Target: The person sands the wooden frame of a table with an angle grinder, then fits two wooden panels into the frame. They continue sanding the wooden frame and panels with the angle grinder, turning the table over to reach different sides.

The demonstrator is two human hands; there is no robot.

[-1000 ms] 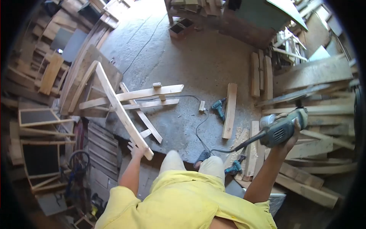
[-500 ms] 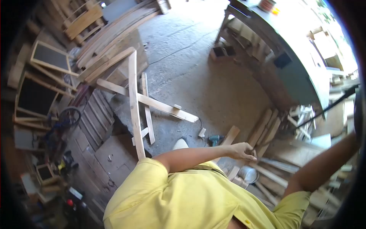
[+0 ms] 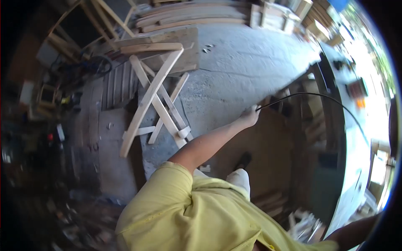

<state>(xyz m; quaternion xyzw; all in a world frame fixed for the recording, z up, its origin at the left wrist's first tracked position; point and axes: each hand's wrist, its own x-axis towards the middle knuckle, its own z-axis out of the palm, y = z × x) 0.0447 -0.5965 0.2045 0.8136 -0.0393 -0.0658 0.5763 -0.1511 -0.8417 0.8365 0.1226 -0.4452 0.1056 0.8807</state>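
Left hand [image 3: 251,116] gripped black cord [image 3: 312,93]; right hand was beyond view, grip impossible to tell. Crossed wooden frame [image 3: 150,104] rested on floor [image 3: 234,54]. Farther, reddish container [image 3: 357,88] sat on counter [image 3: 352,171], contents unclear.

Grey concrete floor [image 3: 238,54]: crossed wooden frame [image 3: 152,102], stacked boards [image 3: 188,19]; workbench top [image 3: 354,167]: reddish container [image 3: 358,89], orange item [image 3: 361,103] beside it

No lettering, brand, number or sign that I can read. Reddish tin [image 3: 357,88] on the bench [image 3: 355,165], my right side: too small and blurred to make out any label.
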